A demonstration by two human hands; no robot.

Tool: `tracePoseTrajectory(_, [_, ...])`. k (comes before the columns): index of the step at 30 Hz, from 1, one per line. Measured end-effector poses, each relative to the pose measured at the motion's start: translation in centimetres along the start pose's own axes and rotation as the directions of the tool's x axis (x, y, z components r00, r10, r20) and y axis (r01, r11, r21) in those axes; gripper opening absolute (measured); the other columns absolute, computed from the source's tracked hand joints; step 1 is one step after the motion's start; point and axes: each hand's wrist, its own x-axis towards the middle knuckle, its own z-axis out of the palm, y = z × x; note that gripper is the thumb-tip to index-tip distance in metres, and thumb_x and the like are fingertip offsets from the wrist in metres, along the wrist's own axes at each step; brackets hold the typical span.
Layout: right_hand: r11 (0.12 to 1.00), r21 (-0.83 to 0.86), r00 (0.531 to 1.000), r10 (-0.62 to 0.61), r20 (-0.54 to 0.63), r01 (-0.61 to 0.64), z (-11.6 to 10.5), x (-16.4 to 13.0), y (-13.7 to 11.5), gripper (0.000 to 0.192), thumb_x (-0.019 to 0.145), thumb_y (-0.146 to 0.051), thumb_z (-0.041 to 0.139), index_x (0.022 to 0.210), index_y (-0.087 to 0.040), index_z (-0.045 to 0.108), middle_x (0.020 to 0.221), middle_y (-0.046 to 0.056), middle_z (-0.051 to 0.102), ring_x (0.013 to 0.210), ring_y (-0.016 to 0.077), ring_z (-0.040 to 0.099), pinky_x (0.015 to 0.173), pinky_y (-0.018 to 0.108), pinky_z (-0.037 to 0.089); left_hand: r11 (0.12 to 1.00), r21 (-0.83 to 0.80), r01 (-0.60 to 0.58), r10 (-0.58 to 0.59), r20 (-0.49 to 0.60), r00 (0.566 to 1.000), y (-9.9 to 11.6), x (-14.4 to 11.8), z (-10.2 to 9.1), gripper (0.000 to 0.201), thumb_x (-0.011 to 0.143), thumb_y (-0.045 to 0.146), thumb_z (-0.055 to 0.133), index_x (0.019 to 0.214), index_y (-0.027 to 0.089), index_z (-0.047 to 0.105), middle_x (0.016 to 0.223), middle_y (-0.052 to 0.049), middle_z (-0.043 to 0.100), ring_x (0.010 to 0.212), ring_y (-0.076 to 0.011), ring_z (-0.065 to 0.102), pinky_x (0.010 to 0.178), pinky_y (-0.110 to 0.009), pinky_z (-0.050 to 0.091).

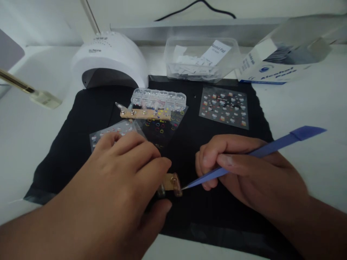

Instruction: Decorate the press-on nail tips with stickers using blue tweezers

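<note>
My left hand [127, 177] is closed around a small wooden nail stand [169, 181], covering most of it. At the stand's right end a pinkish false nail [177, 185] shows, with a darker nail beside it partly under my fingers. In my right hand [238, 162] is a pair of blue tweezers [276, 145], held like a pen. Their thin tip points left and meets the lower edge of the pinkish nail. Whether the tip grips anything is too small to tell. A second wooden stand [146, 114] with several false nails lies farther back.
Behind stand a white nail lamp [108, 59], a clear tub of alcohol pads [202, 61] and an alcohol pad box [276, 65]. Sticker sheets [223, 107] and a clear compartment case [159, 97] lie on the black mat [62, 144]. A brush-like handle [29, 90] juts in left.
</note>
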Motion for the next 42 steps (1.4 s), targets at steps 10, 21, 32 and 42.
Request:
tracePoseTrajectory(10, [0.999,0.026,0.998,0.021,0.065,-0.023,-0.3,1.1,-0.7,0.017,0.085,-0.016,0.062,0.076,-0.018,0.076,0.058,0.002,0.065,0.053,0.0142,0.061,0.052,0.026,0.047,1.000,-0.021,-0.012,0.014,0.059,0.998,0.8,0.8,0.9,0.011,0.090,0.031,0.066,0.083,0.023,0.069,0.082,-0.002,0.068,0.085,-0.0311,0.060,0.072,-0.051,0.041])
tracePoseTrajectory(21, [0.998,0.003,0.995,0.061,0.081,-0.061,-0.2,1.6,-0.8,0.013,0.077,-0.015,0.063,0.069,-0.015,0.074,0.055,0.002,0.066,0.048,0.0119,0.060,0.047,0.022,0.047,1.000,-0.001,-0.005,0.005,0.054,0.999,0.8,0.7,1.1,0.011,0.092,0.029,0.062,0.091,0.022,0.070,0.086,-0.003,0.070,0.087,-0.0306,0.061,0.075,-0.053,0.040])
tracePoseTrajectory(32, [0.992,0.089,0.993,0.086,0.083,-0.094,-0.4,2.1,-0.9,0.007,0.072,-0.016,0.068,0.068,-0.014,0.073,0.053,0.001,0.066,0.043,0.0118,0.061,0.043,0.021,0.049,1.000,0.019,-0.004,0.002,0.100,0.995,1.3,1.0,1.9,0.017,0.096,0.011,0.050,0.110,0.020,0.050,0.084,-0.001,0.072,0.085,-0.0290,0.066,0.075,-0.051,0.042])
tracePoseTrajectory(42, [0.996,0.069,0.998,0.051,0.040,-0.053,-0.2,1.6,-0.9,0.006,0.069,-0.017,0.063,0.065,-0.015,0.068,0.052,-0.001,0.062,0.040,0.0106,0.058,0.040,0.021,0.046,0.986,0.161,-0.049,0.042,0.048,0.998,2.0,0.4,2.5,0.031,0.099,0.006,0.047,0.129,0.015,0.044,0.103,-0.010,0.076,0.090,-0.0288,0.068,0.079,-0.050,0.040])
